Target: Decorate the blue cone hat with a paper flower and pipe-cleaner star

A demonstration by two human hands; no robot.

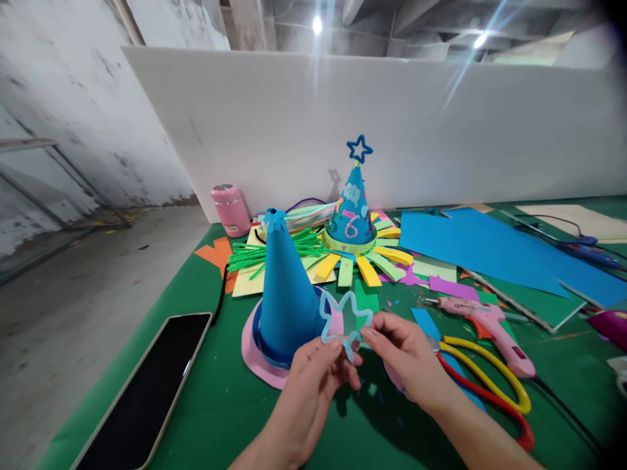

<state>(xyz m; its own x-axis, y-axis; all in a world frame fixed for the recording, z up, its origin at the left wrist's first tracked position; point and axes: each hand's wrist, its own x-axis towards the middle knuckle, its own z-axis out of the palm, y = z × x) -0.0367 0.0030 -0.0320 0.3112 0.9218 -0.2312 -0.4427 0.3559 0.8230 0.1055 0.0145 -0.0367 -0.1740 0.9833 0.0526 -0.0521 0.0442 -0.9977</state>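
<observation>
Between my hands is a light blue pipe-cleaner star (347,301), held up over the table. My left hand (318,375) pinches its lower left part, and my right hand (399,349) grips its right side. Just behind my left hand stands a plain blue paper cone hat (287,294) on a pink brim (252,356), its tip cut into small tabs. Farther back is a decorated blue party hat (353,205) with a dark blue star (359,149) on top and yellow and green paper strips around its base.
A phone (147,391) lies at left and a pink canister (230,210) behind. Green pipe cleaners (245,256) lie beside the cone. On the right are a pink glue gun (490,326), scissors with red and yellow handles (494,378) and blue sheets (470,245). A white board (343,117) stands behind the table.
</observation>
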